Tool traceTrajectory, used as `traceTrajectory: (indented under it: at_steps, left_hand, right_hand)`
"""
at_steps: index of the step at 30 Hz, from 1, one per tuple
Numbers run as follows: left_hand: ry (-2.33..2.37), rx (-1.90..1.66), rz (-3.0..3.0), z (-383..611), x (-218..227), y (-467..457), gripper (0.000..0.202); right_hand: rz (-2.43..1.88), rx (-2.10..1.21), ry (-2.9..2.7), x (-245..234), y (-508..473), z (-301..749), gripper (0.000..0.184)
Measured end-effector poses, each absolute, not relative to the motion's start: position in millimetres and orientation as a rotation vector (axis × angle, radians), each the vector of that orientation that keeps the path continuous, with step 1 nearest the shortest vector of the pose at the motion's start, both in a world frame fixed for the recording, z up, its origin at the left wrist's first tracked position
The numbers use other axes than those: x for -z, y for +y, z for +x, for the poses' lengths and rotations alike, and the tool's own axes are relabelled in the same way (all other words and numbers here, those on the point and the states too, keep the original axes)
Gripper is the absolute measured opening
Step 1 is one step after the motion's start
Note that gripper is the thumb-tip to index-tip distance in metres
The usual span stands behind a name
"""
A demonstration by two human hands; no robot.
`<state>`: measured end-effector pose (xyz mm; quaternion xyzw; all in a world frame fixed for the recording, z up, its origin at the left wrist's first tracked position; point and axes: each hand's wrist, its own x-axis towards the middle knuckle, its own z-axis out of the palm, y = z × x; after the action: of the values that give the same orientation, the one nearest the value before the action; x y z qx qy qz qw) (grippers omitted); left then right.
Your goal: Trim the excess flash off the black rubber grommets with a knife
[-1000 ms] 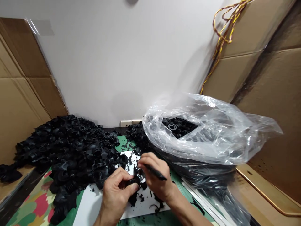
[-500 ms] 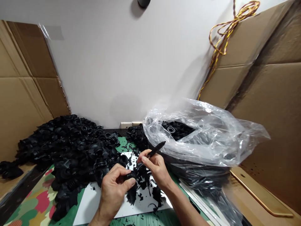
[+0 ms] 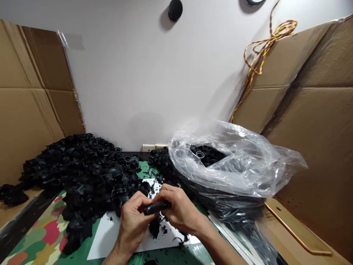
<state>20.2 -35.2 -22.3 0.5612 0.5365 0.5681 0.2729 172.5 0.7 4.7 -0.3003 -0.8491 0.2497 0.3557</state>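
Only the head view here, looking down at my bench. My left hand and my right hand are right up against each other in the lower middle. Both are curled tight around one small black rubbery piece, pinched between thumbs and fingertips, so neither hand is spread at all. It's too dark and too covered by my fingers to make out its exact shape.

That piece hangs just above a flat white sheet that's littered with little black offcut scraps. The sheet lies on a green mat with a red and yellow camo-style pattern.

To the left of my hands is a big heap of black ribbed rubber boots, and its edge touches the white sheet. To the right, just beside my right hand, sits a crinkly clear plastic bag with more black ribbed parts showing through its open mouth.

Brown cardboard panels stand on the left and the right against the plain white wall. A twisted yellow and red cable hangs down by the right-hand panel. A thin copper-coloured rod lies at the far right, well apart from my hands.
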Motion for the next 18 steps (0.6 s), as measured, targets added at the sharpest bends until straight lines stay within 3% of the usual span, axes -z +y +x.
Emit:
traceTrajectory:
  at_steps: [9, 18]
  left_hand:
    - [1.476, -1.587, 1.757, 18.4, 26.0, -32.0, 0.024]
    - [1.455, -1.631, 2.077, 9.1, 48.0, -19.3, 0.024]
  right_hand:
    - [-0.785, 0.256, -2.657, -15.1, -7.5, 168.3, 0.01]
    - [-0.801, 0.493, -2.656, -9.5, -6.4, 168.9, 0.006]
